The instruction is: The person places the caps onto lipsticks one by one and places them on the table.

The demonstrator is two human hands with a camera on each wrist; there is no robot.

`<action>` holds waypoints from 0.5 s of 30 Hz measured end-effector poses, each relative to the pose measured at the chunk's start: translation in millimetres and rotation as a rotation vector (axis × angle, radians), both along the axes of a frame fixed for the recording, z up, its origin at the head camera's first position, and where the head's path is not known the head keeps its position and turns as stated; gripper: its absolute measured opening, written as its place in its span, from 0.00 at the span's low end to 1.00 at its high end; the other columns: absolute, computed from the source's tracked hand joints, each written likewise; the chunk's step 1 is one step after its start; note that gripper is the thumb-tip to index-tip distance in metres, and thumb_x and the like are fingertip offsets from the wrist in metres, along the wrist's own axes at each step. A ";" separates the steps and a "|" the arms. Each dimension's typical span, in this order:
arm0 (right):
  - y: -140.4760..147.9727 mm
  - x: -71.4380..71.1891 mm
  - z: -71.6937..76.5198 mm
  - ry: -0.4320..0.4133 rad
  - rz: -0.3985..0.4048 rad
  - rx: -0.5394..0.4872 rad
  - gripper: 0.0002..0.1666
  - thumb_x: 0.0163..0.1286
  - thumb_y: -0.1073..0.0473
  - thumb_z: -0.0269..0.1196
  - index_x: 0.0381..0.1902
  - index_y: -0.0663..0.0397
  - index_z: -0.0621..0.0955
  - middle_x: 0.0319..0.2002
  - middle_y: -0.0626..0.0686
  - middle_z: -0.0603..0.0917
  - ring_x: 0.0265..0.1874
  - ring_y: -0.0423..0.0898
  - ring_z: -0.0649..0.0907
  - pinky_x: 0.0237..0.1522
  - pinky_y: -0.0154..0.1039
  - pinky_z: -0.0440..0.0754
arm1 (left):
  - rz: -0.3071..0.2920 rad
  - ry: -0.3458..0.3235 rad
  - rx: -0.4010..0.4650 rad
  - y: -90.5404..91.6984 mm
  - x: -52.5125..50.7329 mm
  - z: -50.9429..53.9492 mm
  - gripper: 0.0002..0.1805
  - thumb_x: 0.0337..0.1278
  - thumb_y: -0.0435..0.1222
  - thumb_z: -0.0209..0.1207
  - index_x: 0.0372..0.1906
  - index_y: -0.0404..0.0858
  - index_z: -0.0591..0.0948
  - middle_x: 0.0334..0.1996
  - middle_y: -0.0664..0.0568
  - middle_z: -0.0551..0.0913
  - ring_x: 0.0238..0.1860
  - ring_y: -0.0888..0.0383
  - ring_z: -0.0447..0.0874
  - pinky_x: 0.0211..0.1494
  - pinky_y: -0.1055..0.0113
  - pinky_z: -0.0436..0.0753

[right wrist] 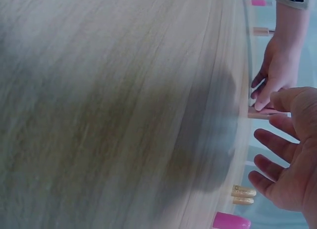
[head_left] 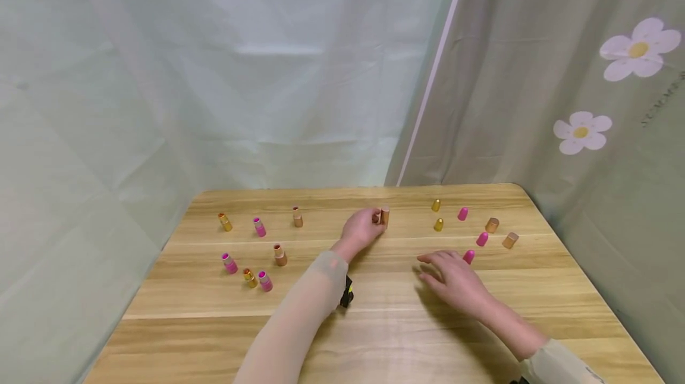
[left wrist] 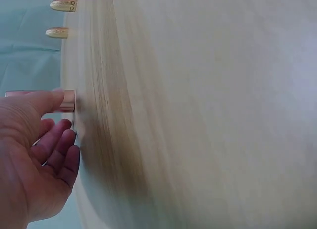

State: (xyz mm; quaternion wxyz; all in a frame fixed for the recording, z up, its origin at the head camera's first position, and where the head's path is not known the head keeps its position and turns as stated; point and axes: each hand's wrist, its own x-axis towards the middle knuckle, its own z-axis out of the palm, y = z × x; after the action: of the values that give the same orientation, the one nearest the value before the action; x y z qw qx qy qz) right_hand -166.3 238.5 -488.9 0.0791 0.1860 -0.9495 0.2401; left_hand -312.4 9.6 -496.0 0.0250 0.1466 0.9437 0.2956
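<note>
My left hand (head_left: 363, 230) pinches an upright rose-gold tube (head_left: 385, 216) near the table's back edge. In the left wrist view the thumb of that hand (left wrist: 37, 155) lies along the tube (left wrist: 68, 101), with the other fingers bent below it. My right hand (head_left: 455, 284) hovers over the table with relaxed, spread fingers, holding nothing; a magenta cap (head_left: 469, 256) is just behind it. In the right wrist view, my right hand (right wrist: 302, 155) has its fingers apart, and the left hand (right wrist: 280, 73) is at the tube beyond.
On the left of the wooden table (head_left: 374, 336) stand several open tubes: gold (head_left: 225, 222), magenta (head_left: 259, 227) and rose-gold (head_left: 298, 217). To the right are gold caps (head_left: 436, 205), magenta caps (head_left: 463, 213) and rose-gold caps (head_left: 492, 225). A curtain (head_left: 299, 75) hangs behind.
</note>
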 end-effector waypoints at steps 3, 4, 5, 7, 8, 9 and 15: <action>1.5 0.2 3.1 0.001 -0.007 -0.012 0.24 0.69 0.53 0.70 0.61 0.52 0.83 0.55 0.51 0.85 0.59 0.54 0.78 0.60 0.58 0.76 | -0.009 0.008 -0.004 -6.2 4.3 2.6 0.26 0.65 0.42 0.67 0.65 0.37 0.79 0.54 0.47 0.85 0.56 0.49 0.83 0.59 0.54 0.81; 2.5 0.4 4.4 0.006 -0.010 -0.015 0.24 0.69 0.53 0.70 0.61 0.52 0.83 0.55 0.51 0.85 0.59 0.54 0.78 0.60 0.58 0.76 | -0.014 0.011 -0.007 -8.5 5.8 4.0 0.28 0.65 0.44 0.67 0.66 0.37 0.78 0.54 0.46 0.85 0.56 0.49 0.83 0.58 0.53 0.81; 3.8 0.7 6.1 0.013 -0.013 -0.020 0.24 0.69 0.54 0.70 0.61 0.52 0.83 0.55 0.51 0.85 0.59 0.54 0.78 0.59 0.58 0.77 | -0.018 0.015 -0.014 -10.6 7.4 5.5 0.29 0.65 0.45 0.67 0.67 0.38 0.78 0.55 0.46 0.85 0.56 0.49 0.83 0.58 0.53 0.81; 7.2 0.9 9.7 0.032 -0.015 -0.032 0.23 0.69 0.55 0.70 0.61 0.52 0.83 0.55 0.51 0.85 0.59 0.55 0.78 0.59 0.59 0.77 | -0.038 0.033 -0.041 -15.0 10.4 9.3 0.30 0.66 0.48 0.66 0.68 0.39 0.77 0.58 0.47 0.84 0.58 0.49 0.82 0.58 0.53 0.81; 9.3 0.8 11.6 0.041 -0.019 -0.037 0.23 0.69 0.55 0.70 0.60 0.52 0.83 0.55 0.51 0.85 0.59 0.55 0.78 0.59 0.59 0.77 | -0.051 0.046 -0.057 -17.0 12.0 11.8 0.31 0.67 0.50 0.65 0.69 0.40 0.76 0.60 0.48 0.83 0.59 0.49 0.82 0.58 0.53 0.81; 11.4 0.8 13.7 0.046 -0.023 -0.044 0.22 0.70 0.55 0.70 0.60 0.52 0.83 0.55 0.52 0.85 0.59 0.56 0.78 0.58 0.60 0.77 | -0.064 0.061 -0.075 -19.1 13.5 14.5 0.31 0.68 0.51 0.64 0.69 0.40 0.76 0.61 0.48 0.82 0.60 0.49 0.81 0.59 0.53 0.80; 28.1 -2.4 29.9 0.070 -0.062 -0.068 0.21 0.71 0.56 0.69 0.60 0.53 0.83 0.56 0.57 0.84 0.50 0.56 0.79 0.49 0.56 0.80 | -0.124 0.152 -0.183 -30.1 26.2 34.9 0.33 0.70 0.55 0.59 0.71 0.42 0.74 0.68 0.47 0.76 0.67 0.46 0.74 0.68 0.49 0.74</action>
State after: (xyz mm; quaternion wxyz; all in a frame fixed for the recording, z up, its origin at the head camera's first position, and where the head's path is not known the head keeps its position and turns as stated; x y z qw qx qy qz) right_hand -168.7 266.6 -459.0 0.1258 0.1621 -0.9427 0.2629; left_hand -286.3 -20.5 -461.1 -0.0152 0.2239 0.9550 0.1941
